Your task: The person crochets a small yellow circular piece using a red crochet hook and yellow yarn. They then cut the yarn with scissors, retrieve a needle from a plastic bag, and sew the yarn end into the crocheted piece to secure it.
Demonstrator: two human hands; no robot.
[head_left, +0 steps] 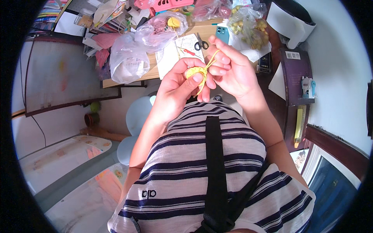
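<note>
My left hand (180, 79) pinches a small round yellow crochet piece (196, 72) between thumb and fingers, above the near edge of the desk. From the piece a yellow yarn strand (212, 58) runs up to my right hand (235, 70), whose curled fingers hold it. A short end of yarn hangs below the piece. Both hands are close together, in front of my striped shirt. On the white paper (166, 58) behind them lie black-handled scissors (201, 44) and a small red-handled tool (189, 51), partly hidden by my left hand.
Clear plastic bags (130, 58) crowd the desk's left side, one with a yellow yarn ball (174, 22). A teal phone (222, 34) and a bag of round yellowish-green items (248, 29) are on the right. At the back is a pink basket (165, 4).
</note>
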